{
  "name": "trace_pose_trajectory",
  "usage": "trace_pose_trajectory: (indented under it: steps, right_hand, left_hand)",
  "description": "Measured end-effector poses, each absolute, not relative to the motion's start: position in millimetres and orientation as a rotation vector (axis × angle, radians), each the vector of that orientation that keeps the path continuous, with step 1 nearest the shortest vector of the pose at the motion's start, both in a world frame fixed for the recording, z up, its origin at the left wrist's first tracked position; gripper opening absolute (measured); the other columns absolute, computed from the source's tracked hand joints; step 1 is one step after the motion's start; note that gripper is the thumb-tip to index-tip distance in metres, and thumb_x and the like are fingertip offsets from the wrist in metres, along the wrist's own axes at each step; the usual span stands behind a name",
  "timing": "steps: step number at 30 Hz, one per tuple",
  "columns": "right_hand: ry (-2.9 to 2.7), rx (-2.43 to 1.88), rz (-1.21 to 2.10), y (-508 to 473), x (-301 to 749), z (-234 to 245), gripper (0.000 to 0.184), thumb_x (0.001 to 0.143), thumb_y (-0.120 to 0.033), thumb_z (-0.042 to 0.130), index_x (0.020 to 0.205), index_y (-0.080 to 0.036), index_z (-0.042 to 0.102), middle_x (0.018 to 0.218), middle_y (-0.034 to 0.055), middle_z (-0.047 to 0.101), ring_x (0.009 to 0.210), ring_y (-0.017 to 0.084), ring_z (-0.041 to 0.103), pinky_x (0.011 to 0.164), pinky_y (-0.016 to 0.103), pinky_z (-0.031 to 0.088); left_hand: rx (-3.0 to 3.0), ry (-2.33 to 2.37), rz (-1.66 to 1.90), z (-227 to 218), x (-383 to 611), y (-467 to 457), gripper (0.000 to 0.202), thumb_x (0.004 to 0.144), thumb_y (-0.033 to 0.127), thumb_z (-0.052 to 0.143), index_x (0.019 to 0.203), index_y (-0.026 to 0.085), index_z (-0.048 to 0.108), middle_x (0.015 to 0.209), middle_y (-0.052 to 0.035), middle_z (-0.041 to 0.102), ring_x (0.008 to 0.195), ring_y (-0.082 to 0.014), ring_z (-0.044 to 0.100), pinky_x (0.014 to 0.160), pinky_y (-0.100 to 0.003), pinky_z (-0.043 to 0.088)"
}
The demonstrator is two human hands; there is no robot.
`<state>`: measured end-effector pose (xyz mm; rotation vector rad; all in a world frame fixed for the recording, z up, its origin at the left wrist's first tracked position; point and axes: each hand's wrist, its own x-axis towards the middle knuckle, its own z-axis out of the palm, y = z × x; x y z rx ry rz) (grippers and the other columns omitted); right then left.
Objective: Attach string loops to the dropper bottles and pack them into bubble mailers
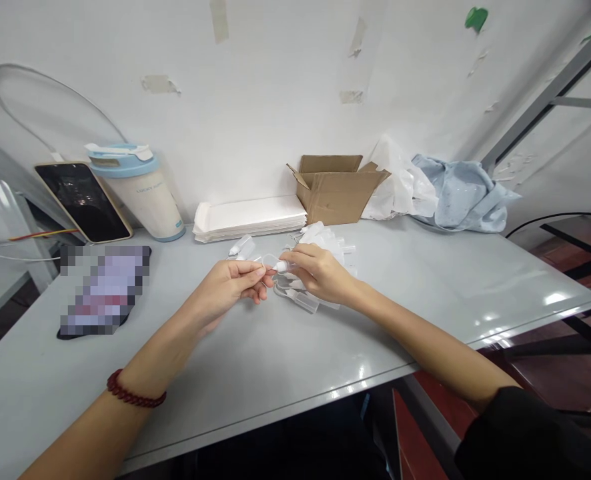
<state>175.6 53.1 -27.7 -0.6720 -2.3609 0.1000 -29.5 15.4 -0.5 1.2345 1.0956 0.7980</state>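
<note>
Fingers point(255, 272) of the L hand point(228, 283) are pinched narrow on one end of a small clear bottle point(270, 260). The R hand point(320, 273) is closed on the other end, thumb and forefinger at the white cap point(281, 266). The bottle lies roughly level between the two hands, over the middle of the grey bench point(425, 293), close in front of the person. Neither hand is spread wide, and both are taken up w/ this one piece.

Behind and partly under the R hand sits a loose pile of clear bottles point(325, 239) of the same sort — whether the hand rests on them I can't tell.

Handling, as a judgement: it looks very light, thin-walled and smooth, so prob. slippery and apt to dent if squeezed hard. It's too small for a full grip — a fingertip pinch suits it, one hand on the body near the neck, the other on the sides of the cap.

Further back: a stack of white flat packs point(250, 217), an open cardboard box point(333, 190), a white plastic bag point(400, 183) and a blue cloth point(468, 197). At far left a lidded cup point(143, 193) stands beside a phone point(83, 200) leaning on the wall. A red bead bracelet point(133, 393) is on the L wrist.
</note>
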Motion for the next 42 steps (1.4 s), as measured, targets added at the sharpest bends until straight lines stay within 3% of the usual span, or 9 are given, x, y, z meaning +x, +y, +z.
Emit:
trace_pose_trajectory:
  steps: [15, 32, 42]
  right_hand:
    - [-2.394, -0.685, -0.164, 48, 169, -37, 0.026, 0.084, -0.002, 0.039, 0.1, -0.009, 0.058, 0.075, 0.0062, 0.055, 0.064, 0.014, 0.042, 0.062, 0.024, 0.038]
    - [-2.488, -0.797, -0.222, 49, 170, -36, 0.031, 0.079, 0.001, 0.04, 0.102, -0.013, 0.056, 0.08, 0.0065, 0.059, 0.072, 0.016, 0.048, 0.064, 0.028, 0.031]
    - [-2.435, -0.671, -0.13, 49, 171, -42, 0.035, 0.076, 0.006, 0.036, 0.099, -0.012, 0.055, 0.077, 0.0053, 0.053, 0.069, 0.015, 0.044, 0.063, 0.024, 0.037]
  left_hand:
    - [1.399, 1.281, 0.836, 0, -18, 11, 0.021, 0.08, 0.028, 0.056, 0.067, 0.014, 0.064, 0.057, -0.0009, 0.061, 0.052, -0.0114, 0.054, 0.057, -0.026, 0.045]
    - [1.557, 1.39, 0.78, 3, -20, 12, 0.02, 0.08, 0.032, 0.056, 0.071, 0.016, 0.064, 0.063, -0.0016, 0.064, 0.053, -0.0125, 0.056, 0.056, -0.026, 0.048]
    - [1.624, 1.415, 0.766, -6, -19, 9, 0.021, 0.08, 0.034, 0.055, 0.069, 0.016, 0.061, 0.059, -0.001, 0.061, 0.055, -0.0137, 0.056, 0.055, -0.026, 0.044]
